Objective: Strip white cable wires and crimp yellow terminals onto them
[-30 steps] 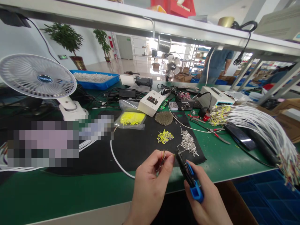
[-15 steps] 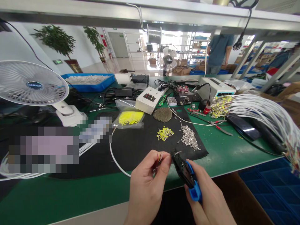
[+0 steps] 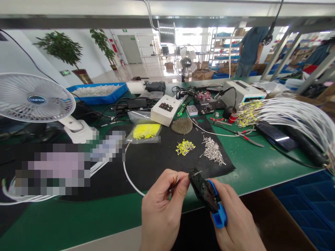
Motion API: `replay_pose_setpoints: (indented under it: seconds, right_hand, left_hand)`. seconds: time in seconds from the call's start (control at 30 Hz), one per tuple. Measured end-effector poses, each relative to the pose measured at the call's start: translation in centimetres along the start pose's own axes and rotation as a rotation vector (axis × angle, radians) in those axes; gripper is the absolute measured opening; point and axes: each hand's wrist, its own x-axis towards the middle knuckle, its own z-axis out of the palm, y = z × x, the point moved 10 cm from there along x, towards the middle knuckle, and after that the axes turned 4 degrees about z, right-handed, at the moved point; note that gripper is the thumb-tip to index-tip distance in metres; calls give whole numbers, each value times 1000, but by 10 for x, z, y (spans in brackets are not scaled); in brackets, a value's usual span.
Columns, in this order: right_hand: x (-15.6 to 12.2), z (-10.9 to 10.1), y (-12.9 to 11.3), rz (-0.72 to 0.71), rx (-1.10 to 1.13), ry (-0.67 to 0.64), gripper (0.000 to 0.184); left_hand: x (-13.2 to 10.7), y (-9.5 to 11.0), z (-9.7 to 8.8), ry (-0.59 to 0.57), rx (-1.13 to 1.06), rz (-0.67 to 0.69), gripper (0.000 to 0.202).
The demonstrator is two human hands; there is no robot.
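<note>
My left hand [image 3: 162, 209] pinches the thin coloured wire ends [image 3: 175, 180] of a white cable [image 3: 129, 177] between thumb and fingers. My right hand [image 3: 235, 219] is wrapped round a black crimping tool with blue handles [image 3: 208, 197], its jaws just right of the wire ends, with a small metal terminal sticking out of them. Both hands hover over the near edge of a black mat [image 3: 154, 160]. On the mat lie a small heap of yellow parts [image 3: 184, 147] and a pile of metal terminals [image 3: 213, 151].
A white desk fan [image 3: 36, 101] stands at the left. A bag of yellow parts [image 3: 146, 131], a white switch box [image 3: 167, 109], red-handled pliers [image 3: 247, 136], a phone [image 3: 276, 136] and a big bundle of white cables [image 3: 293, 116] lie on the green bench [image 3: 78, 216]. A person stands far behind.
The view has tilted down slightly. My hands stay close together; the tool's jaws have moved a little nearer the wire ends in my left hand.
</note>
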Motion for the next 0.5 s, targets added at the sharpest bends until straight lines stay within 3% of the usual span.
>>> replay_pose_setpoints:
  seconds: [0.5]
  right_hand:
    - [8,-2,12,67,108,22,49]
  left_hand:
    - [3,14,3,36,51,69,20]
